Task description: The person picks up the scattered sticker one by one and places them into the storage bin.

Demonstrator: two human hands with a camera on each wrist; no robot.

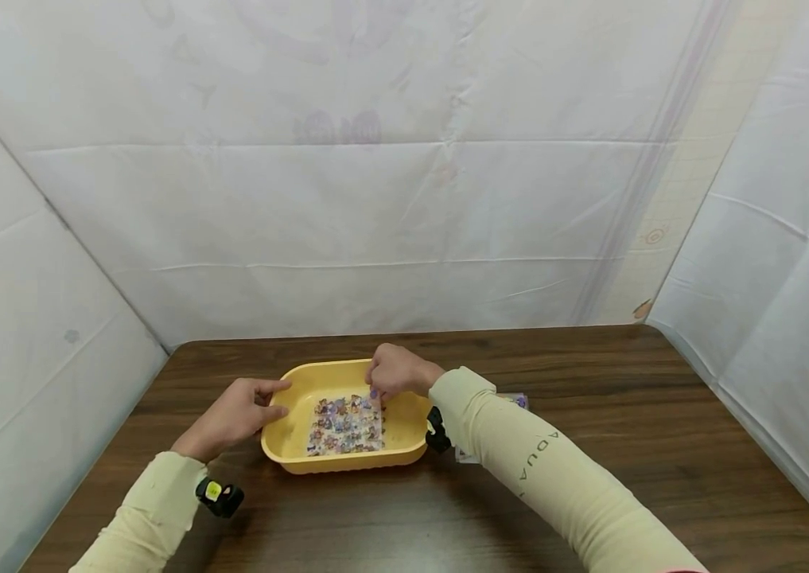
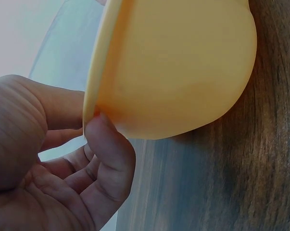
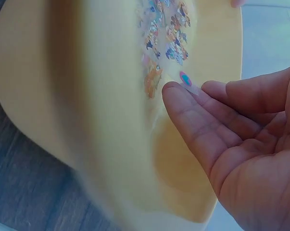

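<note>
A yellow plastic basin (image 1: pixel 282 442) with rounded corners sits on the table. My left hand (image 1: pixel 235 410) grips its left rim, thumb on one side and fingers on the other, as the left wrist view shows. Inside the basin lies a sticker sheet (image 1: pixel 343 430) printed with many small colourful figures. My right hand (image 1: pixel 400 372) reaches over the basin from the right and pinches the sheet's upper right corner. In the right wrist view, a pink and teal oval print (image 3: pixel 185 78) shows at the fingertips on that whitish corner.
Another printed sheet or packet (image 1: pixel 515 399) lies on the dark wooden table (image 1: pixel 612 430) right of the basin, partly hidden under my right forearm. White printed cloth (image 1: pixel 375 207) hangs behind the table and at both sides.
</note>
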